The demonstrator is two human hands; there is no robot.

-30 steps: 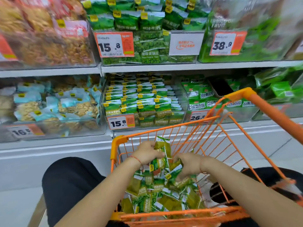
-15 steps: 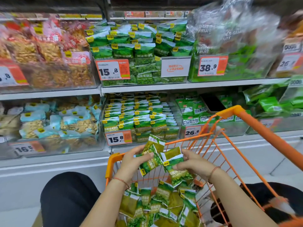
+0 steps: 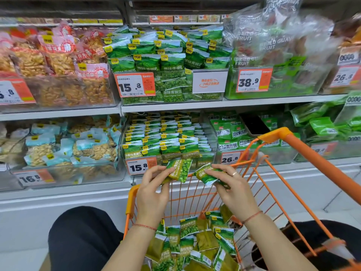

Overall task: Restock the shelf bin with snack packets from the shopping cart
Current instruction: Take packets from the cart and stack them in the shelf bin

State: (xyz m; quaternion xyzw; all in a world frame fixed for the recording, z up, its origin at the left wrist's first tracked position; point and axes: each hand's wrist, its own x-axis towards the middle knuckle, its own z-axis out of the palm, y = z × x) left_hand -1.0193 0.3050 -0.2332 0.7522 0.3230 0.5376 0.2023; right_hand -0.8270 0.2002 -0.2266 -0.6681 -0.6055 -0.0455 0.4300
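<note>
Left hand [image 3: 151, 189] pinching green pea packet [image 3: 178, 170], right hand [image 3: 232, 185] gripping second packet [image 3: 206, 174], mid-frame above orange cart [image 3: 293, 145]. Aiming for garlic-pea bin [image 3: 168, 137] just above; squaring packets, labels facing front, rows staying neat.

Both hands raised out of orange cart [image 3: 293, 141] since one second ago. Left hand [image 3: 152, 192] and right hand [image 3: 232, 190] now separated, each pinching green packets before lower shelf bin [image 3: 214, 156].
</note>
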